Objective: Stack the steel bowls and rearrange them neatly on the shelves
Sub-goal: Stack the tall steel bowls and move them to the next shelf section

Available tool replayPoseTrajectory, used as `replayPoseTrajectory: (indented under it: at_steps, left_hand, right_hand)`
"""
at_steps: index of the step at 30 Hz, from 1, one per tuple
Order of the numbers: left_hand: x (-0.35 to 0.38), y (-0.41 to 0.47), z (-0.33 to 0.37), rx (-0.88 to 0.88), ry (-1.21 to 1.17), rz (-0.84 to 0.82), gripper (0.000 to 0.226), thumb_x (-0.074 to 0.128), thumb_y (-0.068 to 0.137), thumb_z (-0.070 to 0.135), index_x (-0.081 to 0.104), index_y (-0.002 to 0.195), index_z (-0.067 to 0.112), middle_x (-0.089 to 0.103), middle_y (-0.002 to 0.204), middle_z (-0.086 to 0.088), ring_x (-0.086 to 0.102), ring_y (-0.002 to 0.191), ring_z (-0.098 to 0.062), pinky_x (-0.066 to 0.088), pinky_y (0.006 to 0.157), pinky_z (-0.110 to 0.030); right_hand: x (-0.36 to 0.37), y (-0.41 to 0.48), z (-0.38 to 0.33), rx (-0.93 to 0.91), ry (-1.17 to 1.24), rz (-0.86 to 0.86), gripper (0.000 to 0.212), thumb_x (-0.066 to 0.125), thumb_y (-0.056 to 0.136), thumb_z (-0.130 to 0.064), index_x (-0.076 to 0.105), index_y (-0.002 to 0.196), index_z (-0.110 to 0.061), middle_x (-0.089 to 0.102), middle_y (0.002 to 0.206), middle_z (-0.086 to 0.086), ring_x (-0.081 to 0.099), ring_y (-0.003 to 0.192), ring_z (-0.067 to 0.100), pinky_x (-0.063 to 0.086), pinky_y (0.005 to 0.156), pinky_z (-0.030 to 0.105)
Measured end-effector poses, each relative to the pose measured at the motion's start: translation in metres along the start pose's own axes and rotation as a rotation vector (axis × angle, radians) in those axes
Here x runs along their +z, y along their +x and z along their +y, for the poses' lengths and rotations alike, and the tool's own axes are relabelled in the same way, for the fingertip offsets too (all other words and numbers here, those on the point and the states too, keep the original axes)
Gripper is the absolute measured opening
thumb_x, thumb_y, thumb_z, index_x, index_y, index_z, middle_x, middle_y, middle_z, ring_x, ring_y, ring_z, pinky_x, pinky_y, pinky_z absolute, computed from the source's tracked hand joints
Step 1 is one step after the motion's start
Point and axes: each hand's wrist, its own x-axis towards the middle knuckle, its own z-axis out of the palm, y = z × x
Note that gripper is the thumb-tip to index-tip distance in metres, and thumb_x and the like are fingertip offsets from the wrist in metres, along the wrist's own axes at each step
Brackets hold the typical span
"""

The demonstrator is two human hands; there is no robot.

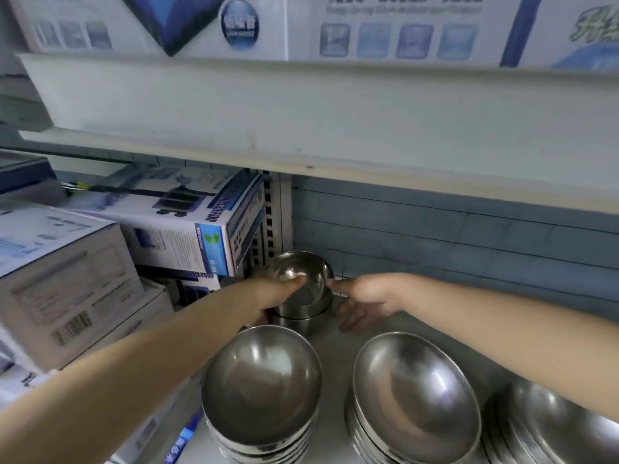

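A small stack of steel bowls [303,301] stands at the back left of the white shelf [330,349]. My left hand [274,296] grips the near rim of the tilted top bowl [294,267], thumb inside it. My right hand [363,301] is beside the stack on its right, fingers spread, one fingertip touching the rim. Nearer to me stand three taller stacks of bowls: one at the front left [263,393], one in the middle [415,400] and one at the right edge [556,426].
Cardboard boxes [187,222] fill the shelf section to the left, behind a perforated upright [268,216]. The shelf above [301,122] overhangs low and carries large white and blue boxes [368,25]. A grey slatted back wall [452,242] closes the rear.
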Motion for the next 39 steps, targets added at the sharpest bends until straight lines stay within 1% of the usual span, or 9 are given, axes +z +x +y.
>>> replayPoseTrajectory:
  at_steps: [6, 10, 13, 15, 19, 26, 32, 37, 39]
  left_hand:
    - [-0.002, -0.002, 0.006, 0.022, -0.137, -0.058, 0.085, 0.067, 0.081, 0.057, 0.030, 0.149, 0.022, 0.040, 0.150, -0.015, 0.052, 0.122, -0.039, 0.055, 0.090, -0.052]
    - [-0.001, -0.012, 0.022, 0.145, -0.137, -0.035, 0.085, 0.075, 0.075, 0.052, 0.032, 0.145, 0.028, 0.049, 0.141, -0.008, 0.054, 0.118, -0.028, 0.061, 0.075, -0.044]
    - [0.005, -0.031, 0.040, 0.163, -0.188, -0.126, 0.066, 0.073, 0.082, 0.044, 0.045, 0.136, 0.020, 0.062, 0.124, -0.006, 0.062, 0.107, -0.023, 0.060, 0.079, -0.042]
    - [0.012, -0.049, 0.053, 0.186, -0.217, -0.162, 0.050, 0.067, 0.091, 0.035, 0.047, 0.133, 0.019, 0.064, 0.115, -0.003, 0.065, 0.099, -0.020, 0.060, 0.076, -0.038]
    - [0.022, -0.086, 0.077, 0.292, -0.209, -0.122, 0.073, 0.072, 0.085, 0.040, 0.028, 0.142, 0.031, 0.044, 0.141, -0.005, 0.058, 0.115, -0.030, 0.062, 0.071, -0.037]
    - [0.069, -0.148, 0.112, 0.491, -0.281, -0.226, 0.063, 0.073, 0.087, 0.028, 0.034, 0.136, 0.034, 0.051, 0.124, 0.005, 0.061, 0.112, -0.022, 0.059, 0.086, -0.043]
    - [0.142, -0.210, 0.139, 0.549, -0.241, -0.268, 0.069, 0.078, 0.081, 0.032, 0.035, 0.136, 0.033, 0.054, 0.128, 0.002, 0.066, 0.105, -0.026, 0.061, 0.077, -0.039]
    - [0.207, -0.271, 0.155, 0.566, -0.183, -0.344, 0.068, 0.078, 0.079, 0.041, 0.039, 0.133, 0.029, 0.056, 0.125, 0.000, 0.069, 0.100, -0.029, 0.061, 0.081, -0.042]
    - [0.231, -0.294, 0.156, 0.605, -0.083, -0.321, 0.077, 0.078, 0.074, 0.048, 0.035, 0.135, 0.034, 0.058, 0.118, 0.002, 0.071, 0.095, -0.026, 0.061, 0.082, -0.039]
  right_hand:
    - [-0.001, -0.005, 0.000, -0.106, 0.095, 0.037, 0.047, 0.036, 0.106, -0.036, 0.037, 0.143, -0.008, 0.047, 0.142, 0.028, 0.055, 0.126, 0.038, 0.045, 0.104, 0.042]
    - [-0.015, -0.026, 0.001, -0.162, 0.156, 0.075, 0.042, 0.042, 0.104, -0.035, 0.043, 0.137, -0.008, 0.052, 0.132, 0.028, 0.064, 0.098, 0.032, 0.052, 0.091, 0.038]
    - [-0.032, -0.051, 0.006, -0.172, 0.162, 0.113, 0.033, 0.043, 0.102, -0.035, 0.048, 0.123, -0.011, 0.057, 0.109, 0.024, 0.061, 0.089, 0.033, 0.049, 0.095, 0.041]
    - [-0.045, -0.074, 0.013, -0.187, 0.191, 0.142, 0.034, 0.046, 0.101, -0.040, 0.052, 0.120, -0.013, 0.056, 0.110, 0.024, 0.058, 0.092, 0.035, 0.047, 0.101, 0.044]
    - [-0.064, -0.125, 0.026, -0.294, 0.338, 0.160, 0.037, 0.055, 0.097, -0.038, 0.054, 0.127, -0.015, 0.060, 0.123, 0.023, 0.065, 0.100, 0.032, 0.050, 0.102, 0.045]
    - [-0.082, -0.226, 0.081, -0.505, 0.464, 0.314, 0.035, 0.061, 0.095, -0.031, 0.060, 0.125, -0.014, 0.064, 0.121, 0.017, 0.064, 0.113, 0.028, 0.053, 0.097, 0.039]
    - [-0.099, -0.303, 0.154, -0.549, 0.536, 0.471, 0.035, 0.066, 0.092, -0.033, 0.064, 0.121, -0.013, 0.053, 0.137, 0.023, 0.063, 0.104, 0.021, 0.058, 0.090, 0.041]
    - [-0.115, -0.368, 0.216, -0.491, 0.527, 0.549, 0.034, 0.066, 0.090, -0.042, 0.066, 0.114, -0.019, 0.063, 0.109, 0.012, 0.071, 0.096, 0.025, 0.060, 0.086, 0.034]
    - [-0.120, -0.388, 0.241, -0.461, 0.545, 0.572, 0.039, 0.066, 0.088, -0.047, 0.063, 0.117, -0.022, 0.063, 0.113, 0.017, 0.071, 0.097, 0.030, 0.060, 0.085, 0.037]
